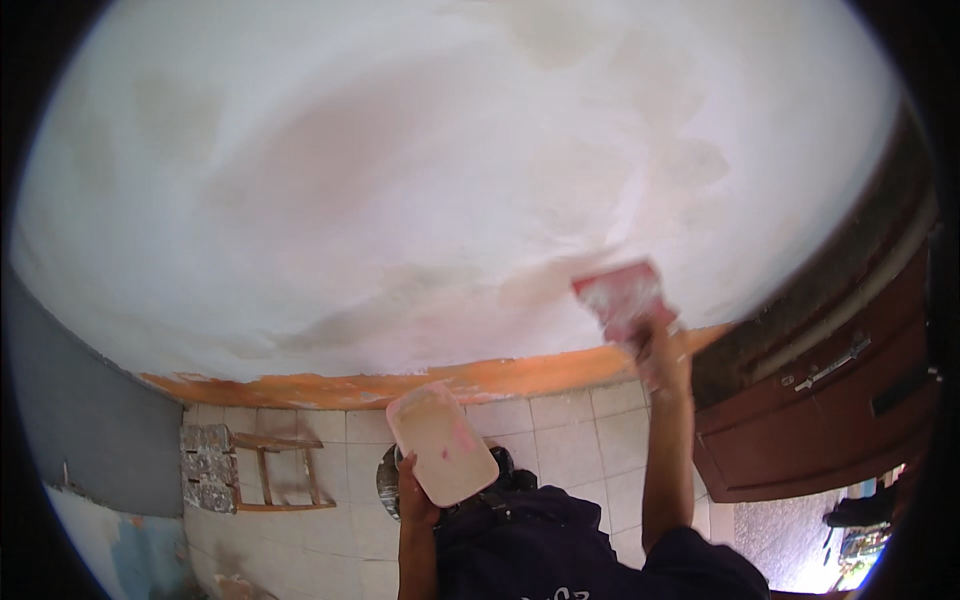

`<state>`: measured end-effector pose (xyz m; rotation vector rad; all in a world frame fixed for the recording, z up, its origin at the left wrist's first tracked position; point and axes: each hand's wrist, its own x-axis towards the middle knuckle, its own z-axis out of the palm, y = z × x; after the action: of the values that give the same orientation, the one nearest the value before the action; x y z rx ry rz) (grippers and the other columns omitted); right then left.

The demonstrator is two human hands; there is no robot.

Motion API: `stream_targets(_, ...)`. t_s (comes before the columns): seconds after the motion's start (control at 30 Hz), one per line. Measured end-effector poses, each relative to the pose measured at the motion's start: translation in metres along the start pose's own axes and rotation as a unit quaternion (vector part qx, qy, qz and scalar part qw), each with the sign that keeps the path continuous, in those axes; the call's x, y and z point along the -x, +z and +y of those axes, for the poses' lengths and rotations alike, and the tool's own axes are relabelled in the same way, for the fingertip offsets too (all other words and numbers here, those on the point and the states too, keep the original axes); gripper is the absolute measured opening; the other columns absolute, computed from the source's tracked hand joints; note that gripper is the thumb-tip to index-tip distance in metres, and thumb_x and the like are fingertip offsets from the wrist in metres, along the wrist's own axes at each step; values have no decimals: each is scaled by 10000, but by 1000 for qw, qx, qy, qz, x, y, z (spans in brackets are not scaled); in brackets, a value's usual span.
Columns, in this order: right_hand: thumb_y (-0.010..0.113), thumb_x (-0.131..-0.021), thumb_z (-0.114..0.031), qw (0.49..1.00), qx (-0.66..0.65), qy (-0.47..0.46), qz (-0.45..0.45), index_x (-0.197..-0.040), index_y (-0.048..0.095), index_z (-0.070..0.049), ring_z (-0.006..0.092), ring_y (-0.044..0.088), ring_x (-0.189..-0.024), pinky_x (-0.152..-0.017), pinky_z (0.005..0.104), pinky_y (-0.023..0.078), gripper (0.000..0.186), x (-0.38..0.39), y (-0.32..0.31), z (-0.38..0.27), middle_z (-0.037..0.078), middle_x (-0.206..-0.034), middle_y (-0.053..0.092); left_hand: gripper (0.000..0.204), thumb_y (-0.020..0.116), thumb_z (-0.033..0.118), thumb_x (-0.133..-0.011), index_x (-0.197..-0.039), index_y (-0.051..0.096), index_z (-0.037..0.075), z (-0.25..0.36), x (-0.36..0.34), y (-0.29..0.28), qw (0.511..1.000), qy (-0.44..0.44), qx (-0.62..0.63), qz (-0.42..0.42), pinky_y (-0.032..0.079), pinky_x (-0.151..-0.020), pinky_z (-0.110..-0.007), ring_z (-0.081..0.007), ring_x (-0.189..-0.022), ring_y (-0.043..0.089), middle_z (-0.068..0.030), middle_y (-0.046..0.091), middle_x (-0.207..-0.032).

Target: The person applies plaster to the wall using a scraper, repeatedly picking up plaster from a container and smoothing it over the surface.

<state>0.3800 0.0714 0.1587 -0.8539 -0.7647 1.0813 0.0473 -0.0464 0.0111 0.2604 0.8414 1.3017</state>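
My right hand is closed round the handle of a red putty knife, its wide blade smeared with white. The blade is raised at the white, patchy wall; motion blur hides whether it touches. Lower down, my left hand grips the left edge of a shallow pinkish plastic tray. Pale filler coats the inside of the tray, with a few pink smears on it. The tray is tilted in front of my body.
An orange strip runs along the wall's foot above the tiled floor. A paint-spattered wooden stool lies at the left by a grey wall panel. On the right stands a brown door with a metal handle, beside a bright opening.
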Motion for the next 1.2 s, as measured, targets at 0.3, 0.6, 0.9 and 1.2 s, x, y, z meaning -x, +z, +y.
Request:
stream_targets(0.3,438,-874,-32,997,-14,9,-70,-835,535,149,360,649,-877,-772,369,586,209,-99,39,10,291,-942,612,484,387,372,-948,-1285,438,28,-1,1,0,1000,2,0,2,463,-931,-382,-240,-1066,571,-106,575,-1157)
stream_targets(0.6,444,-856,-73,1000,0,17,-9,-921,545,116,256,653,-712,-662,333,589,223,12,31,1,198,-887,633,468,358,371,-962,-1260,455,23,-1,13,13,1000,13,-12,7,471,-922,-389,-240,-1048,581,-108,578,-1142)
stream_targets(0.9,470,-901,-106,989,-84,-31,-119,-843,564,158,389,653,-774,-642,430,589,286,-97,48,39,264,-875,613,472,356,380,-962,-1265,451,32,-1,11,-2,1000,-7,5,3,473,-923,-394,-243,-1044,583,-106,577,-1140)
stream_targets(1.2,442,-849,-25,997,-49,18,-54,-960,546,108,255,657,-824,-767,341,580,202,-1,65,-43,198,-904,630,515,397,419,-931,-1256,447,23,1,12,3,1000,-3,-1,8,504,-885,-430,-265,-1017,597,-120,580,-1107)
